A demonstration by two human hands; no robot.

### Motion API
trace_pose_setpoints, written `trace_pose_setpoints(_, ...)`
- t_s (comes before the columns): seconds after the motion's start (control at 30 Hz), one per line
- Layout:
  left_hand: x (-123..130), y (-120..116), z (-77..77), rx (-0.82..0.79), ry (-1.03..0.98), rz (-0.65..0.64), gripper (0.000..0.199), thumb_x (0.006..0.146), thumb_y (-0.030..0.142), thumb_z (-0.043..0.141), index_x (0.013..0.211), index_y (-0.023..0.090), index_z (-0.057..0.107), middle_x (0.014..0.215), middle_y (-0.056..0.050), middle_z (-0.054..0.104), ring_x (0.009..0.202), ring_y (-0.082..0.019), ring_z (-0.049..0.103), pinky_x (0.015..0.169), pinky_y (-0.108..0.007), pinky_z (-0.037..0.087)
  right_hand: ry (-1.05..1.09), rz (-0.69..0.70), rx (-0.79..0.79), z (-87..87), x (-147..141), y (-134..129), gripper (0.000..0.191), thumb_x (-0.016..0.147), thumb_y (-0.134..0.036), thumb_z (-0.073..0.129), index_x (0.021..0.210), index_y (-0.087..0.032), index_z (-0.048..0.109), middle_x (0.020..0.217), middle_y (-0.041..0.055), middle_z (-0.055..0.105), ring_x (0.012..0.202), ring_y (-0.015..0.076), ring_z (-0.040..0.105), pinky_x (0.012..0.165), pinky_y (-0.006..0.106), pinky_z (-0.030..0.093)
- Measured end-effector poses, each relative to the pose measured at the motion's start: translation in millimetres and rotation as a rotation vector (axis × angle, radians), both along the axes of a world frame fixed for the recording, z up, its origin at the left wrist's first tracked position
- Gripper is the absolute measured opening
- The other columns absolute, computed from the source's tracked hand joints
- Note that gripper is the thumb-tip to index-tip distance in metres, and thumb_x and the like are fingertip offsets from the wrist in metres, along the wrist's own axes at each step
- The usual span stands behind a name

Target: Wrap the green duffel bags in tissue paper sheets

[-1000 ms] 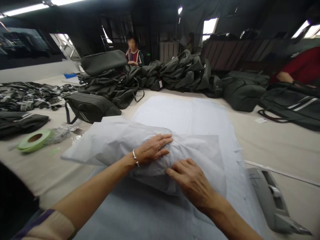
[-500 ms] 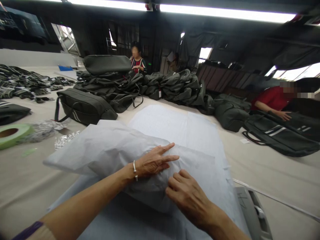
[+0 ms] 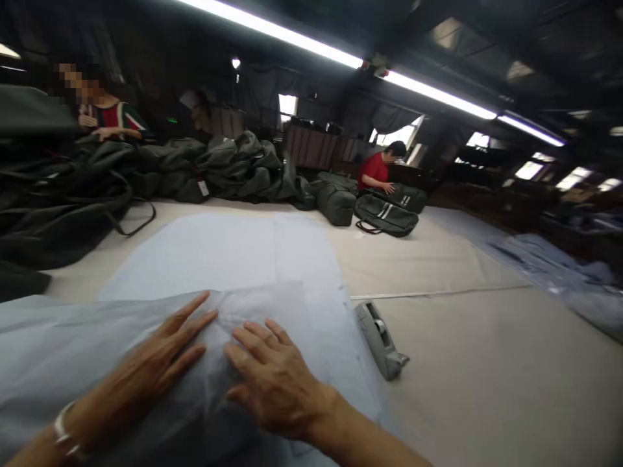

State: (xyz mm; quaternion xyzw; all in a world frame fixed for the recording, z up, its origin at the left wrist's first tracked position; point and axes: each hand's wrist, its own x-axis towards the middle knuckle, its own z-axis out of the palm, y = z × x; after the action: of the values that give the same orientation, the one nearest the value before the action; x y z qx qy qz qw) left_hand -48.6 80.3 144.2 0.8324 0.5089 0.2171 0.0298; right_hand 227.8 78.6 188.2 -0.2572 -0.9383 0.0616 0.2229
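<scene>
Thin white wrapping paper [image 3: 82, 331] is folded over something bulky in front of me, and what lies inside is hidden. My left hand [image 3: 163, 353], with a bracelet at the wrist, lies on this paper with its fingers stretched out. Beside it, my right hand [image 3: 277, 383] rests on the folded paper, fingers slightly bent and apart. Neither hand holds anything I can see. Under the bundle a wide flat sheet of the same pale paper [image 3: 233, 250] spreads away from me. A grey tape dispenser [image 3: 377, 337] stands just right of the sheet.
Dark bags [image 3: 243, 168] are heaped along the far side of the table [image 3: 477, 363]. A person in a striped top [image 3: 114, 120] is behind the heap at left. Further right, a person in red [image 3: 374, 172] touches a striped dark bag [image 3: 387, 214]. Pale sheets [image 3: 559, 263] lie far right.
The view has swung to the right. My right hand has gone from curled fingers to spread ones on the paper. My left hand stays flat on the bundle.
</scene>
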Motion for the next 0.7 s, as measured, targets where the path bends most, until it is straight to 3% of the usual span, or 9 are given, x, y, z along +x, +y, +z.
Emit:
trace_pose_setpoints(0.1, -1.0, -6.9, 9.9, -0.001, -0.002, 0.016, 0.059, 0.096, 0.035, 0.047, 0.15, 0.035, 0.023, 0.16, -0.001, 0.017, 0.138, -0.029, 0.038, 0.11, -0.043, 0.04, -0.026, -0.007, -0.055, -3.5, -20.6, 20.1, 0.047, 0.097, -0.042, 0.044, 0.137, -0.017, 0.041, 0.146, 0.0083, 0.044, 0.139, 0.0239, 0.03, 0.119, 0.046, 0.017)
trace_pose_setpoints(0.23, 21.4, -16.7, 24.4, -0.036, -0.066, 0.014, 0.063, 0.097, 0.026, 0.046, 0.152, 0.029, 0.015, 0.16, -0.008, 0.014, 0.142, -0.027, 0.029, 0.112, -0.044, 0.036, -0.096, -0.02, -0.175, -3.2, -30.6, 40.0, 0.043, 0.096, -0.033, 0.047, 0.137, -0.018, 0.044, 0.139, 0.011, 0.051, 0.125, 0.0263, 0.048, 0.106, 0.046, 0.038)
trace_pose_setpoints(0.33, 30.2, -13.8, 24.4, -0.056, -0.1, -0.016, 0.06, 0.096, 0.023, 0.049, 0.149, 0.029, 0.022, 0.159, -0.008, 0.015, 0.142, -0.025, 0.028, 0.112, -0.044, 0.037, -0.154, -0.025, -0.228, -3.6, -31.0, 56.3, 0.042, 0.096, -0.03, 0.045, 0.137, -0.021, 0.045, 0.138, 0.0083, 0.053, 0.116, 0.0276, 0.053, 0.097, 0.047, 0.043)
trace_pose_setpoints(0.43, 31.6, -13.2, 22.6, -0.073, -0.087, -0.029, 0.049, 0.095, 0.024, 0.052, 0.142, 0.028, 0.037, 0.151, -0.008, 0.03, 0.139, -0.024, 0.033, 0.112, -0.043, 0.038, -0.202, -0.012, -0.287, -0.9, -34.3, 71.1, 0.038, 0.099, -0.032, 0.038, 0.133, -0.022, 0.05, 0.132, 0.0071, 0.059, 0.112, 0.0271, 0.055, 0.095, 0.045, 0.043)
trace_pose_setpoints(0.5, 31.7, -14.2, 21.6, -0.055, -0.045, -0.037, 0.045, 0.094, 0.027, 0.054, 0.138, 0.027, 0.043, 0.142, -0.009, 0.041, 0.137, -0.027, 0.033, 0.114, -0.05, 0.033, -0.219, -0.001, -0.335, 0.9, -39.0, 81.3, 0.038, 0.099, -0.032, 0.033, 0.128, -0.021, 0.055, 0.123, 0.0082, 0.064, 0.109, 0.0258, 0.057, 0.094, 0.042, 0.042)
trace_pose_setpoints(0.6, 32.2, -14.7, 21.7, -0.008, 0.032, -0.022, 0.044, 0.094, 0.029, 0.055, 0.137, 0.029, 0.046, 0.131, -0.007, 0.05, 0.135, -0.03, 0.035, 0.114, -0.061, 0.023, -0.231, -0.001, -0.487, 1.3, -48.2, 99.8, 0.036, 0.097, -0.032, 0.034, 0.103, -0.021, 0.067, 0.101, 0.007, 0.071, 0.094, 0.0233, 0.063, 0.084, 0.036, 0.044)
trace_pose_setpoints(0.67, 33.1, -14.0, 23.4, -0.014, 0.055, -0.001, 0.043, 0.093, 0.029, 0.054, 0.136, 0.029, 0.047, 0.129, -0.007, 0.051, 0.129, -0.029, 0.042, 0.113, -0.058, 0.03, -0.203, -0.025, -0.579, 0.9, -52.1, 112.9, 0.034, 0.093, -0.035, 0.038, 0.092, -0.023, 0.07, 0.094, 0.0054, 0.073, 0.088, 0.0221, 0.064, 0.08, 0.034, 0.046)
trace_pose_setpoints(0.7, 33.6, -13.4, 24.5, -0.031, 0.057, 0.01, 0.044, 0.093, 0.028, 0.054, 0.137, 0.028, 0.047, 0.13, -0.008, 0.052, 0.125, -0.027, 0.046, 0.11, -0.054, 0.036, -0.17, -0.054, -0.598, 0.6, -51.3, 119.2, 0.033, 0.092, -0.037, 0.041, 0.096, -0.023, 0.071, 0.1, 0.0054, 0.073, 0.09, 0.022, 0.064, 0.081, 0.034, 0.046)
